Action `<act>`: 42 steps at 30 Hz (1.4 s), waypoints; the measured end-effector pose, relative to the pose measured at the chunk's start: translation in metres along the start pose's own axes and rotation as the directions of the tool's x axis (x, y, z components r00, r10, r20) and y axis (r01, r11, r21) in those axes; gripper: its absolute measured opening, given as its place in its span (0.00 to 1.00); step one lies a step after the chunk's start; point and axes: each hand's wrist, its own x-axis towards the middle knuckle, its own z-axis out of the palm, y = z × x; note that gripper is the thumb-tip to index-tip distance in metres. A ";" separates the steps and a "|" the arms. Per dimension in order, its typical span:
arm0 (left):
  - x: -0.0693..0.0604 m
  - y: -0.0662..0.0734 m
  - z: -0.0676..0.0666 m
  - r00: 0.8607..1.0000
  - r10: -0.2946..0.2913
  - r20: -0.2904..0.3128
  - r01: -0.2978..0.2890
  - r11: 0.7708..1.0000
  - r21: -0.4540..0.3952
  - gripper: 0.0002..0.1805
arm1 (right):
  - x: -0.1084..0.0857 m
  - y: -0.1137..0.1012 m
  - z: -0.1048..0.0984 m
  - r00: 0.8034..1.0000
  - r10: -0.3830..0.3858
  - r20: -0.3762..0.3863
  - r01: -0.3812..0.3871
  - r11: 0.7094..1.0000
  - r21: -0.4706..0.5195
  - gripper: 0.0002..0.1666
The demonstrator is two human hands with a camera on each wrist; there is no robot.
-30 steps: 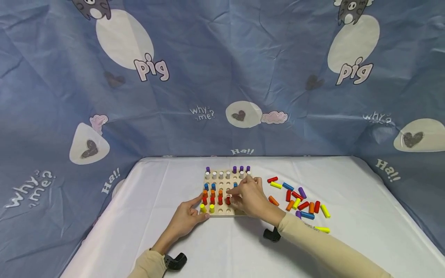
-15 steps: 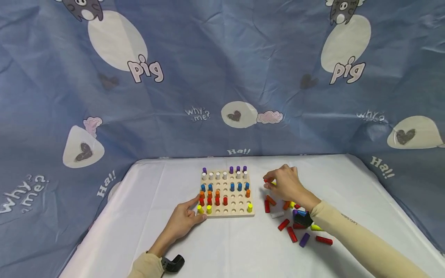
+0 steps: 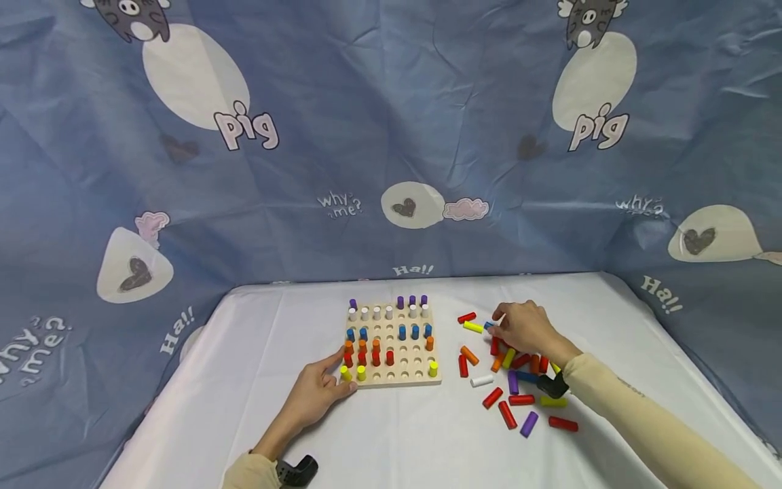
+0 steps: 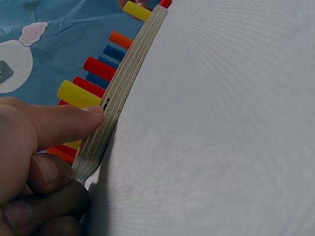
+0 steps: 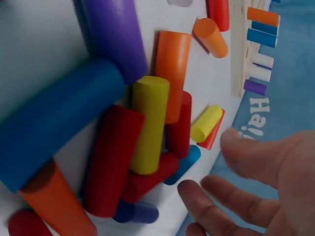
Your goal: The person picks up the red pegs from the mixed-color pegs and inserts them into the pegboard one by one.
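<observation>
A wooden pegboard (image 3: 397,382) carries upright purple, white, blue, orange, red and yellow pegs. At its front left corner the left hand (image 3: 314,394) holds it, index finger along the side and thumb at the front edge. The left wrist view shows the thumb (image 4: 69,123) against the layered board edge (image 4: 120,88), with the other fingers curled. Over the back of the loose pegs is the right hand (image 3: 530,331), by a blue peg (image 3: 488,326). In the right wrist view the right hand (image 5: 251,182) has thumb and fingers apart, nothing between them, near a blue peg (image 5: 184,166).
Loose pegs lie right of the board, among them a white peg (image 3: 482,381), a purple peg (image 3: 529,424) and a red peg (image 3: 563,424). A white cloth (image 3: 379,441) covers the table. Behind it hangs a blue printed curtain (image 3: 342,149).
The right hand has gone from the board to the loose pegs, moving right past the back red and yellow ones. The left hand stays at the board's corner. The head view has shifted slightly.
</observation>
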 end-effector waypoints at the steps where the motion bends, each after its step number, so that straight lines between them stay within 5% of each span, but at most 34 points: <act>1: -0.001 0.000 0.000 1.000 -0.002 0.002 0.002 1.000 -0.003 0.45 | 0.000 0.000 0.002 1.000 0.002 0.004 -0.002 1.000 0.005 0.21; 5: -0.002 -0.002 0.001 1.000 -0.001 0.009 0.001 1.000 -0.004 0.45 | -0.002 0.000 0.006 1.000 0.017 0.016 -0.017 1.000 -0.004 0.28; 9: -0.002 -0.002 0.001 1.000 -0.001 0.014 0.001 1.000 -0.001 0.45 | -0.005 -0.001 0.010 0.999 0.011 -0.050 -0.012 0.999 -0.036 0.30; 12: -0.001 0.000 0.000 1.000 0.003 0.010 -0.003 1.000 -0.004 0.45 | -0.006 -0.001 0.013 0.995 -0.002 -0.104 -0.005 0.998 -0.064 0.26; 19: -0.002 0.001 -0.001 1.000 -0.009 0.012 0.009 1.000 -0.006 0.45 | -0.006 -0.002 0.019 0.998 0.043 -0.051 -0.044 0.999 -0.008 0.18; 34: 0.000 -0.001 0.001 1.000 0.003 0.004 -0.003 1.000 0.010 0.45 | -0.005 -0.014 0.025 0.997 0.030 -0.077 -0.031 1.000 -0.006 0.07; 42: -0.001 0.000 0.000 1.000 -0.001 0.009 0.001 1.000 0.012 0.45 | -0.008 -0.024 0.027 0.977 -0.051 -0.206 0.065 0.996 0.065 0.07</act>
